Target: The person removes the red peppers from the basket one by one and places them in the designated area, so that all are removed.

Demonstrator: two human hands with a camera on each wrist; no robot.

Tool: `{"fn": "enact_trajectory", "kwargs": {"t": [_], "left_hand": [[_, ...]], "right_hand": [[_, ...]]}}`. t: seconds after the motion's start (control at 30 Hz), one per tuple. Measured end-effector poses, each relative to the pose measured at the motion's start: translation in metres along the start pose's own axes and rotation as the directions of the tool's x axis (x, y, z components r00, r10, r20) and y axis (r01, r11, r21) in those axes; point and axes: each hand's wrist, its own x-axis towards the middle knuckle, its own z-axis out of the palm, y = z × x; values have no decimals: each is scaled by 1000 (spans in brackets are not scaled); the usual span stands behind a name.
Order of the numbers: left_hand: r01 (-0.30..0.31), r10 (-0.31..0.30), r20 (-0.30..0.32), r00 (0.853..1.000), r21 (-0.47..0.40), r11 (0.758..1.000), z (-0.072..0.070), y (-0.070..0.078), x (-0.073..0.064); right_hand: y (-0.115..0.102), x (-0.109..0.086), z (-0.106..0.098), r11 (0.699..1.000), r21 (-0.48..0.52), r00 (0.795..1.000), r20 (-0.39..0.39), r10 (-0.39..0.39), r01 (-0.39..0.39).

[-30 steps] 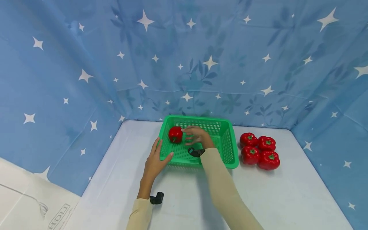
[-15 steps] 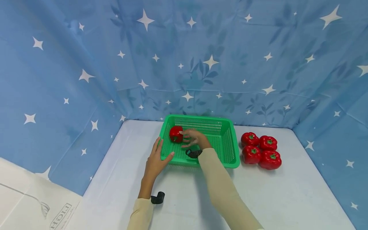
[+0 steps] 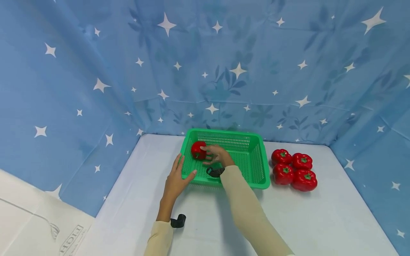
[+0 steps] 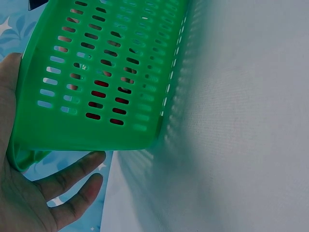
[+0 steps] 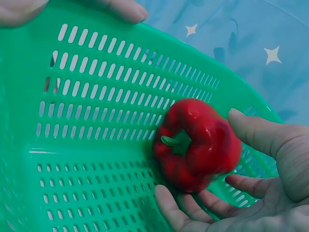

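Observation:
A green slotted plastic basket (image 3: 253, 185) stands on the white table. Inside, at its left end, lies one red bell pepper (image 3: 196, 149) with a short green stem. My right hand (image 3: 217, 154) reaches into the basket beside this pepper. In the right wrist view the thumb (image 5: 253, 131) lies at one side of the pepper (image 5: 203, 145) and the spread fingers are just below it; a firm grip is not visible. My left hand (image 3: 175, 183) rests at the basket's front left corner, fingers straight along the left side. The left wrist view shows this hand (image 4: 24, 193) against the basket's rim.
Several red bell peppers (image 3: 294, 170) sit in a close cluster on the white table (image 3: 205, 231), right of the basket. Behind and at the sides hangs a blue curtain (image 3: 192, 53) with white stars. A pale printed sheet (image 3: 41, 220) covers the lower left.
My right hand has moved slightly left and closer to the pepper in the basket. My left hand stays at the basket corner. The whole head view has shifted a little.

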Motion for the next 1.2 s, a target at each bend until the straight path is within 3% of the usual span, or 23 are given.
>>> {"fn": "enact_trajectory", "kwargs": {"t": [0.43, 1.2], "left_hand": [[1, -1, 3, 1000, -3, 1000, -1, 0, -2], [-9, 9, -8, 1000, -1, 1000, 2, -1, 0]], "right_hand": [[1, 1, 8, 1000, 18, 999, -44, 25, -24], [0, 5, 13, 1000, 7, 994, -108, -20, 20]]}}
